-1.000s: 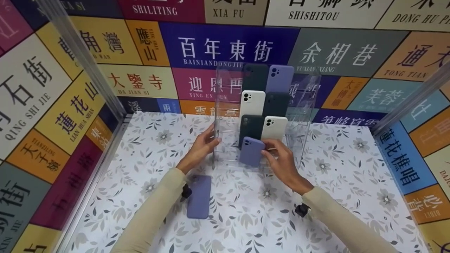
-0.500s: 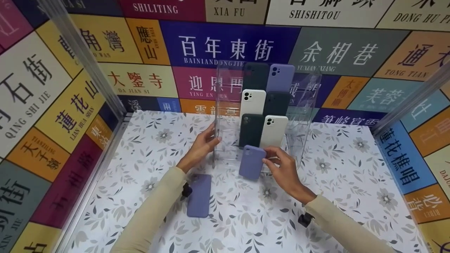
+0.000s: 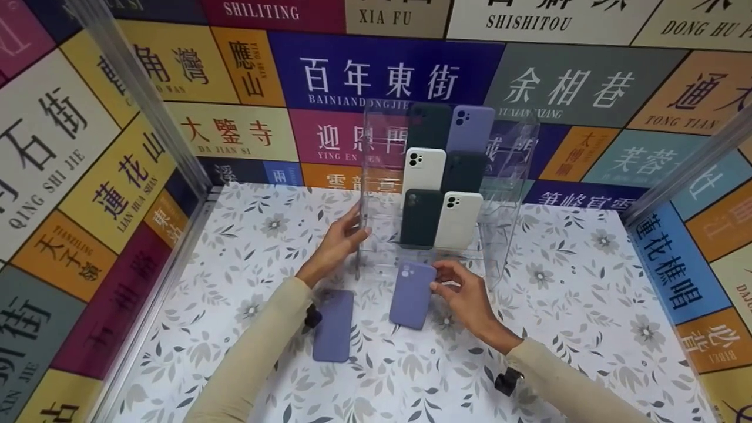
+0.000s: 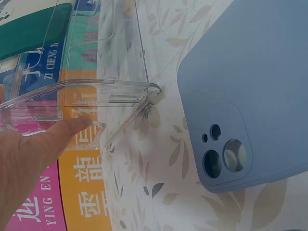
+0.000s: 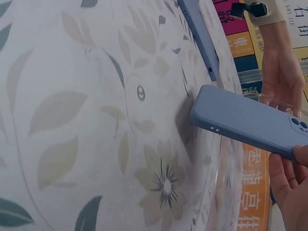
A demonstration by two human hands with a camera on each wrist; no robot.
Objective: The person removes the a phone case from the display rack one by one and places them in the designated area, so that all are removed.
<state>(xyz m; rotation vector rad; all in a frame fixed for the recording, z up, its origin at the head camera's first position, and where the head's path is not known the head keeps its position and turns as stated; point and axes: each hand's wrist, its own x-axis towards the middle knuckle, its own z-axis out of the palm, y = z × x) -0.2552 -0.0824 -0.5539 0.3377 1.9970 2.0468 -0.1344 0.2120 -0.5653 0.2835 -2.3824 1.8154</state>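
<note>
My right hand pinches a purple phone case by its right edge, thumb in front. The case tilts over the table before the stand; the right wrist view shows its camera end near my fingers. My left hand grips the left side panel of a clear acrylic display stand; the left wrist view shows the thumb along the panel's edge. A second purple phone case lies flat on the table by my left wrist. In the stand's tiers sit white cases and dark green cases.
One more purple case stands in the top tier. The table's cloth is white with grey leaves and flowers. Walls printed with place-name signs rise behind and at both sides, with metal posts at the corners.
My right hand has drawn the purple case out of the stand's lowest tier and brought it down toward me, slightly left. My left hand keeps its grip on the side panel.
</note>
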